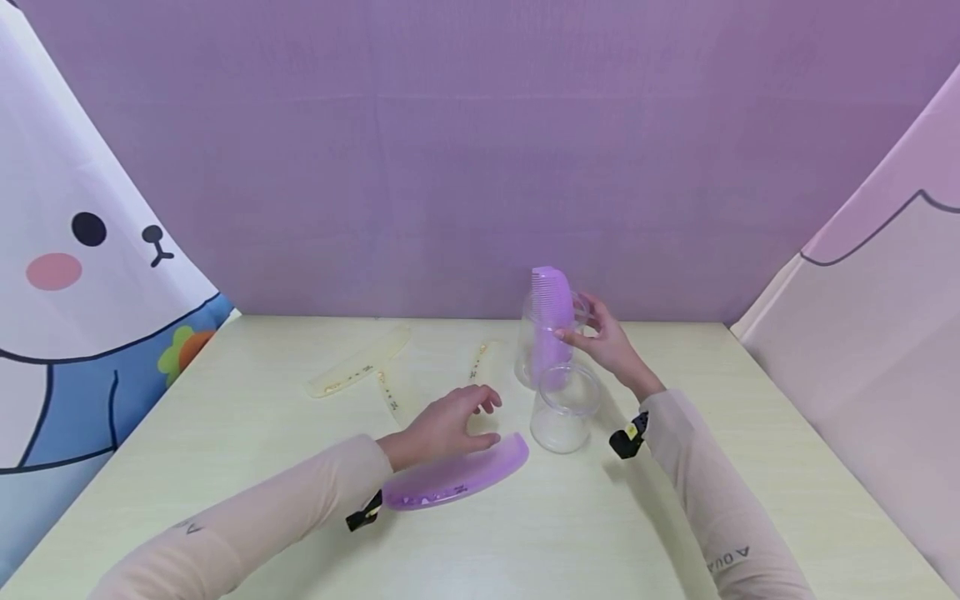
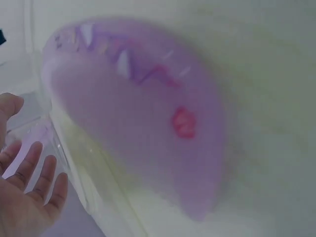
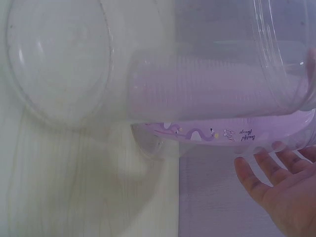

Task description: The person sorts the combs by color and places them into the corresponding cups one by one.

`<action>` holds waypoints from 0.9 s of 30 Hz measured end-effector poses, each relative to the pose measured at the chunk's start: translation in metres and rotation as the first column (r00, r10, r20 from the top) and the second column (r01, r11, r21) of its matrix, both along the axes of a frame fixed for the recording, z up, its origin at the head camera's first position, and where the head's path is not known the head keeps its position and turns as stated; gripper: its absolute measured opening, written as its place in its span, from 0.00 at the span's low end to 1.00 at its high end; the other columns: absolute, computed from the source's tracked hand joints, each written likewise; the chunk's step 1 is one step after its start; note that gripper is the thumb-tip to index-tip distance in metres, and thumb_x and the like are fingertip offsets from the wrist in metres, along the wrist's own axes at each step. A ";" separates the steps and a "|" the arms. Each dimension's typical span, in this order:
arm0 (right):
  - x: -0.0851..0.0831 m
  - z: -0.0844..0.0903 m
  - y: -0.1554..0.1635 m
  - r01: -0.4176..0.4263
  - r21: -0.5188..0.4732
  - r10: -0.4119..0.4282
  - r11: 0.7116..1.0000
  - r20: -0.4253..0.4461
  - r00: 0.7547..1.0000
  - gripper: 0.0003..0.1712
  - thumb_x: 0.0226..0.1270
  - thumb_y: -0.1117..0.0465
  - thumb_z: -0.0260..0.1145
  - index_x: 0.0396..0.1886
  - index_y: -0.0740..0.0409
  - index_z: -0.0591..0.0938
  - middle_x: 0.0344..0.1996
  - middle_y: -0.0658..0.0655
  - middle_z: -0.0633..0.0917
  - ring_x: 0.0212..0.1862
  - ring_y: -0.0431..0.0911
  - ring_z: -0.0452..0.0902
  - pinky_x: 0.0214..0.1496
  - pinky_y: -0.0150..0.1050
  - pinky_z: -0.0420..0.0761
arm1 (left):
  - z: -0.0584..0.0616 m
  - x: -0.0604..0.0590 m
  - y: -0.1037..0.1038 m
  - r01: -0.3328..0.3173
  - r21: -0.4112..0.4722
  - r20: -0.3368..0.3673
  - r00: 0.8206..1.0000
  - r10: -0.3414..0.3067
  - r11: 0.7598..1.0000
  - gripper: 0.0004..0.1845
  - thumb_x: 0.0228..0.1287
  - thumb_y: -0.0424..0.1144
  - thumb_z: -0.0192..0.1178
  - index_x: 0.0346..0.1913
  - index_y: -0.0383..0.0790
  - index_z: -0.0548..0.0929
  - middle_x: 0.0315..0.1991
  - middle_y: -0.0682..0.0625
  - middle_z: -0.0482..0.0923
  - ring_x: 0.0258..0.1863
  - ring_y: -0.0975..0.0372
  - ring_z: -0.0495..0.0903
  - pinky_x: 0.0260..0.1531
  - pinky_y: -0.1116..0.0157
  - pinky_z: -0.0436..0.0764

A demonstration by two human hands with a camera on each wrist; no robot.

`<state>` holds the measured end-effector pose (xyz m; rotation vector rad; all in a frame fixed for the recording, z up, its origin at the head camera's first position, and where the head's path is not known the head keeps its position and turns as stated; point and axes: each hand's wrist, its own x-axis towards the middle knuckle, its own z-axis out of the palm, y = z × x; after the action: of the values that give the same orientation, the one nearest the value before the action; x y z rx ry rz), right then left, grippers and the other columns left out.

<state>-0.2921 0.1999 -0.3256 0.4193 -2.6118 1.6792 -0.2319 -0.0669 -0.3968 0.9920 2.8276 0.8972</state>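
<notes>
Two clear cups stand on the pale table [image 1: 675, 517]. The far cup [image 1: 542, 337] has a purple comb [image 1: 551, 321] standing up inside it, with the top of the comb poking out over the rim. The near cup [image 1: 564, 408] sits just in front of it, and nothing shows inside it.

The right hand [image 1: 607, 342] is at the far cup. Its fingers [image 1: 581, 335] curl around the side of the cup and touch it. In the right wrist view the cup fills most of the picture, the comb shows through its clear wall, and the fingertips [image 3: 256, 173] lie just beside the cup.

The left hand [image 1: 446, 425] is low over the table, just behind a second purple comb [image 1: 457, 477] that lies flat. Its fingers [image 1: 483, 400] are loose and a little bent, and they hold nothing. The thumb side looks like it touches the edge of the flat comb, but I cannot tell for sure. The left wrist view shows this comb big and blurry, with the open fingers [image 2: 34, 168] beside it.

Three pale yellow combs lie farther back on the table: a big one [image 1: 360, 363], a thin one [image 1: 390, 392] and another thin one [image 1: 482, 360].
</notes>
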 end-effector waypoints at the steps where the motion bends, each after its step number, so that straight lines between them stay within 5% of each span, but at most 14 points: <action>1: 0.000 0.000 0.000 -0.002 -0.001 0.002 1.000 -0.001 1.000 0.48 0.59 0.58 0.65 0.71 0.61 0.46 0.69 0.64 0.56 0.67 0.60 0.55 0.65 0.59 0.61 | -0.001 0.002 -0.001 -0.004 -0.018 0.000 1.000 0.004 1.000 0.25 0.53 0.49 0.64 0.53 0.50 0.71 0.46 0.53 0.77 0.46 0.60 0.75 0.43 0.66 0.76; 16: -0.001 -0.001 0.000 -0.002 -0.006 0.002 1.000 0.007 1.000 0.47 0.59 0.59 0.65 0.71 0.60 0.47 0.69 0.64 0.56 0.67 0.62 0.54 0.65 0.60 0.60 | -0.008 0.021 -0.009 0.026 -0.162 -0.091 0.995 -0.041 0.986 0.23 0.49 0.50 0.63 0.50 0.51 0.74 0.40 0.56 0.77 0.35 0.65 0.73 0.31 0.72 0.72; 27: -0.001 0.000 0.000 0.001 -0.003 -0.001 1.000 0.011 1.000 0.48 0.59 0.58 0.65 0.71 0.60 0.46 0.69 0.64 0.55 0.68 0.62 0.53 0.66 0.60 0.58 | -0.013 0.025 -0.010 0.038 -0.235 -0.171 0.982 -0.080 0.971 0.26 0.46 0.56 0.64 0.48 0.51 0.74 0.38 0.59 0.78 0.34 0.66 0.72 0.32 0.70 0.70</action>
<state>-0.2931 0.1996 -0.3259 0.4106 -2.6167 1.6893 -0.2071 -0.0768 -0.4099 1.1711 2.9397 0.4791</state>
